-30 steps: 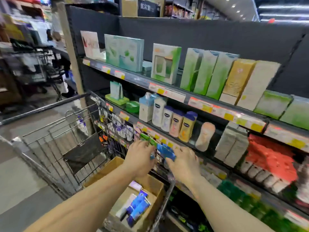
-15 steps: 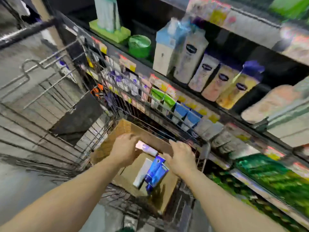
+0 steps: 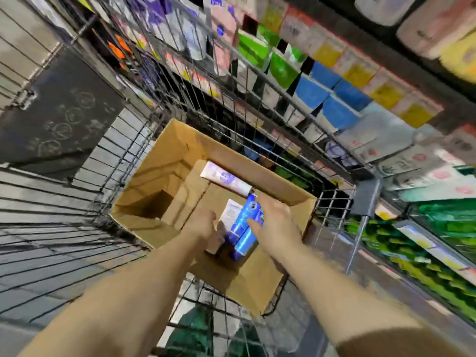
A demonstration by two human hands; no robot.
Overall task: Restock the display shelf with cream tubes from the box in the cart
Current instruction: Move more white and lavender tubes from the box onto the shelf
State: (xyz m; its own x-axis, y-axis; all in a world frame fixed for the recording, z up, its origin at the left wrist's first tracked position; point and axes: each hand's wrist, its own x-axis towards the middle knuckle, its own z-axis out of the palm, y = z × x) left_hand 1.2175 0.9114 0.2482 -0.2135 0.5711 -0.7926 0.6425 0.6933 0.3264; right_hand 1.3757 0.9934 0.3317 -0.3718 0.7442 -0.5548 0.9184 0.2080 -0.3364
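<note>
An open cardboard box [image 3: 273, 173] sits in the wire cart [image 3: 123, 161]. Inside lie blue cream tubes [image 3: 244, 228], a white tube [image 3: 230, 212] under them and a white-and-purple tube [image 3: 226, 179] at the far side. Both hands are down in the box. My left hand [image 3: 206, 225] reaches to the near end of the blue tubes; its fingers are hidden behind the wrist. My right hand [image 3: 278, 224] lies over the blue tubes from the right, thumb touching them, fingers relaxed. The display shelf [image 3: 334, 99] with blue, green and purple tubes runs behind the cart.
The cart's far wire wall [image 3: 231, 81] stands between the box and the shelf. A grey cart handle bracket [image 3: 365, 199] is at the right. Green packs [image 3: 425, 253] fill the lower shelf on the right. Tiled floor [image 3: 38, 240] lies to the left.
My hands left the shelf and dropped into the box in the cart. My view tilted down. The right hand now rests on the blue tubes; the left reached deeper beside them.
</note>
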